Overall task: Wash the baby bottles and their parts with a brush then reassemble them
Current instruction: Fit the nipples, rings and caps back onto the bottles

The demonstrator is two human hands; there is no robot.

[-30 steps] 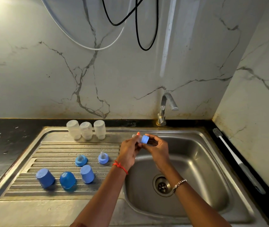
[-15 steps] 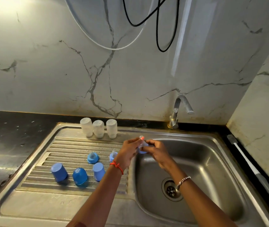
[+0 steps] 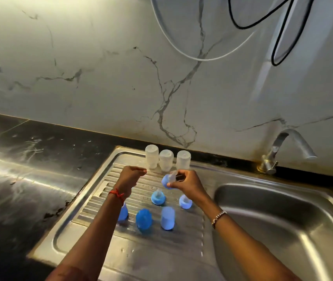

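Three clear bottle bodies stand upside down in a row at the back of the steel drainboard. My right hand pinches a blue collar with its clear teat just in front of them. My left hand hovers to the left, near the leftmost bottle, fingers curled and holding nothing. Two more collars with teats sit on the ribs below. In front lie three blue caps; the leftmost cap is partly hidden by my left forearm.
The sink bowl lies to the right, with the tap at its back edge. A wet black counter stretches left. White and black cables hang on the marble wall. The brush is out of view.
Both hands moved from over the sink bowl leftward to above the drainboard. My left hand let go of the collar and teat; my right hand alone holds it now. The camera turned left.
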